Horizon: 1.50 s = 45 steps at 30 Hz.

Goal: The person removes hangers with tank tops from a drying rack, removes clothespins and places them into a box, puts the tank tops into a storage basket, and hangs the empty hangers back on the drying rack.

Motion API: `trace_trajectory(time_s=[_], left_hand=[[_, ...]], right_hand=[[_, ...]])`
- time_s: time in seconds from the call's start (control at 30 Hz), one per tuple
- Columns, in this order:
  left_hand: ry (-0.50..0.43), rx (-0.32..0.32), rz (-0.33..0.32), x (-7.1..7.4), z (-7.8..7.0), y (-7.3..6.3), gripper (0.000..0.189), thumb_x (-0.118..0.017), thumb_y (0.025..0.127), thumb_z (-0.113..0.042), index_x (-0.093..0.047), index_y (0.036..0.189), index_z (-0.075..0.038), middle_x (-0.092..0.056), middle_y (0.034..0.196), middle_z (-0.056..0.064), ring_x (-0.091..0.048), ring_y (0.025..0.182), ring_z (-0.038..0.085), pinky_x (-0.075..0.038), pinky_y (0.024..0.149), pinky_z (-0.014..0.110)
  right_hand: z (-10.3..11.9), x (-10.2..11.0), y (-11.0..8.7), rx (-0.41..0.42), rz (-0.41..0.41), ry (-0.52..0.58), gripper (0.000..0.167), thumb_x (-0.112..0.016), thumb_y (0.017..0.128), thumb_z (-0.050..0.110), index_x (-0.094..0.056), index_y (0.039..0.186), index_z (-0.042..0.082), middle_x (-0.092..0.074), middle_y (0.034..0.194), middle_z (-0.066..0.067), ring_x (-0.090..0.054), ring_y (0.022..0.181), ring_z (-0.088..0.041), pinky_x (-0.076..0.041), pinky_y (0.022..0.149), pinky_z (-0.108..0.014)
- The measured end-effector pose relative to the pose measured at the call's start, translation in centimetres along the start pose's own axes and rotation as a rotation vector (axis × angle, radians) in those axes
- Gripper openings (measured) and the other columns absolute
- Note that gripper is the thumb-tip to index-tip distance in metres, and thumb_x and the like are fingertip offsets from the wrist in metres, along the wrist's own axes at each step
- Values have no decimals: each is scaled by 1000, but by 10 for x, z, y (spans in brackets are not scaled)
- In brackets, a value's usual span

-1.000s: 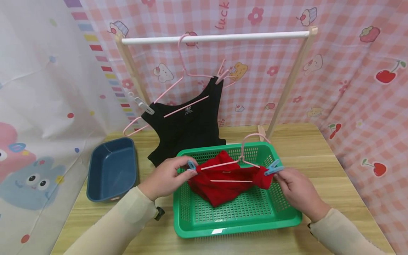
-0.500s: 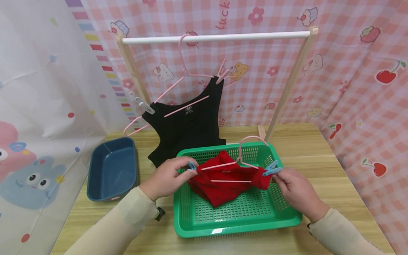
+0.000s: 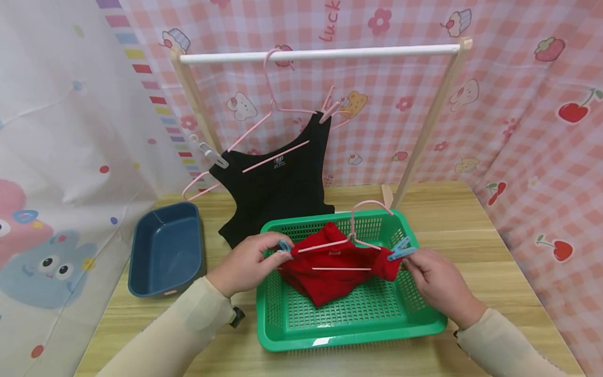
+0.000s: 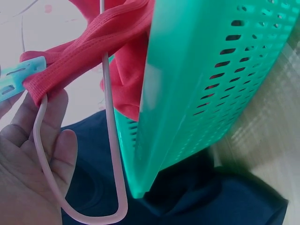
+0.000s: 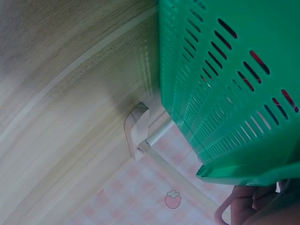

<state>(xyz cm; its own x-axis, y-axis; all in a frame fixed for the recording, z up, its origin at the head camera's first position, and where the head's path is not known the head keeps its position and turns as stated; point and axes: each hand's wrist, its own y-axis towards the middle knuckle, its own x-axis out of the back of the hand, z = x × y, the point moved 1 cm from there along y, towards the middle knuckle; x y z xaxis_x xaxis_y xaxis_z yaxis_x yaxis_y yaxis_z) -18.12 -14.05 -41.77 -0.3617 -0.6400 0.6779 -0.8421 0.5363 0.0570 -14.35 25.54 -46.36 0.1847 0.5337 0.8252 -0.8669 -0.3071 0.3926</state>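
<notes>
A red garment (image 3: 325,283) hangs on a pink hanger (image 3: 334,268) inside the green basket (image 3: 348,343), its lower part folded. My left hand (image 3: 249,259) pinches a blue clothespin (image 3: 283,244), which clamps the garment's strap in the left wrist view; the hanger's rounded end (image 4: 123,206) sticks out beside the fingers. At the other end, my right hand (image 3: 440,283) holds a second blue clothespin (image 3: 402,248), fixed on the right strap. The right fingertips are partly hidden; in the right wrist view, only some fingers (image 5: 248,204) show under the basket rim.
Behind the basket stands a rack with a white bar (image 3: 377,53). From it hangs a black tank top (image 3: 278,188) on a pink hanger, with a white clip (image 3: 213,155) and a pink clip (image 3: 328,112). A dark blue bin (image 3: 165,251) sits at left.
The pink hanger's hook and the right clothespin have shifted slightly left and down. My left hand stays almost still, and both hands keep their hold.
</notes>
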Motion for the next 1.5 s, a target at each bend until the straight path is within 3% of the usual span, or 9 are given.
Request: trace_trajectory(time_s=[0.93,1.27,1.5], left_hand=[[11,-12,-27,-3,3,1,13,-66,105,-27,-71,116,-29,-70,114,-11,-64,99,11,-59,91,34],[20,-4,-25,-3,4,1,14,-66,105,-27,-71,117,-28,-70,117,-11,-65,102,11,-59,93,35],[19,-11,-25,-3,5,2,14,-65,105,-27,-71,117,-28,-70,118,-10,-64,102,11,-59,93,35]], right_hand=[[-2,-3,-1,2,-10,-15,20,-74,94,2,-69,86,20,-65,81,11,-55,80,-8,-53,70,-33],[-1,-2,-1,5,-18,-15,19,-75,93,0,-72,90,19,-73,86,9,-64,83,-14,-58,74,-41],[0,-2,0,8,-22,-15,21,-75,93,1,-71,88,21,-71,84,11,-61,81,-11,-56,72,-38]])
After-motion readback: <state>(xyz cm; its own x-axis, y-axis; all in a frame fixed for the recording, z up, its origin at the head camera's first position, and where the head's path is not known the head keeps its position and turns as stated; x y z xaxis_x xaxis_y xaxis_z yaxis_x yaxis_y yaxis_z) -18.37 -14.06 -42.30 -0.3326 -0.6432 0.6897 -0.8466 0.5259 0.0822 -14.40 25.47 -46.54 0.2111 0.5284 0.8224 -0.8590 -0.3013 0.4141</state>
